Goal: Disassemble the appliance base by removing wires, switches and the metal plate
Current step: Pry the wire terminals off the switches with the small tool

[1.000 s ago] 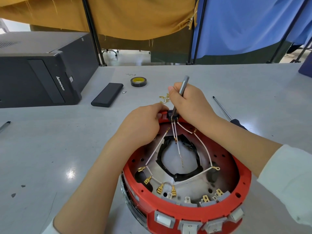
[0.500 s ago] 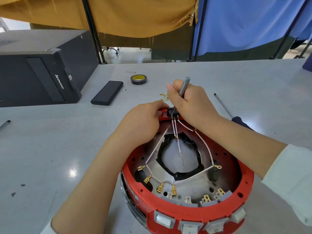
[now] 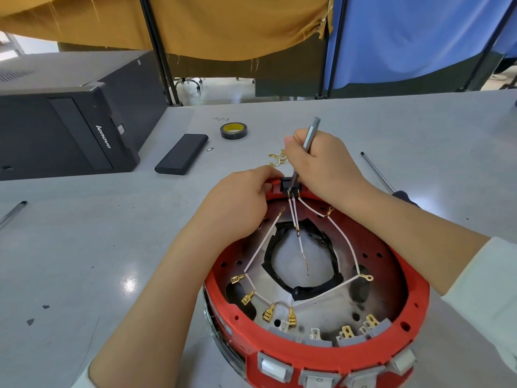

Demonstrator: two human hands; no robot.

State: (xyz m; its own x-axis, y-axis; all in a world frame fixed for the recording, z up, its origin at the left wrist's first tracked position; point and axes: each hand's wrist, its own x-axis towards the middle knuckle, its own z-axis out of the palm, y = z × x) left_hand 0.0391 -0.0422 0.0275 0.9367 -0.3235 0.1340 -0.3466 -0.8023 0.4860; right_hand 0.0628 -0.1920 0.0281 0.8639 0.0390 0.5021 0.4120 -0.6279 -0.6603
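The red round appliance base (image 3: 414, 292) lies upside down on the table in front of me. Inside it, white wires (image 3: 260, 250) with brass terminals run from a black connector block (image 3: 291, 186) on the far rim across a grey metal plate (image 3: 321, 312). Grey rocker switches (image 3: 272, 368) line the near rim. My left hand (image 3: 237, 203) grips the far rim beside the block. My right hand (image 3: 324, 166) holds a slim grey screwdriver (image 3: 310, 135) upright, with its tip at the block.
A black computer case (image 3: 64, 127) stands at the left. A black flat box (image 3: 181, 154), a roll of black tape (image 3: 234, 130) and loose brass terminals (image 3: 275, 159) lie beyond the base. A long screwdriver (image 3: 377, 172) lies right of my right hand, a pen (image 3: 12, 212) at the far left.
Both hands stay at the connector block. The screwdriver has tilted slightly, and the view has shifted a little downward.
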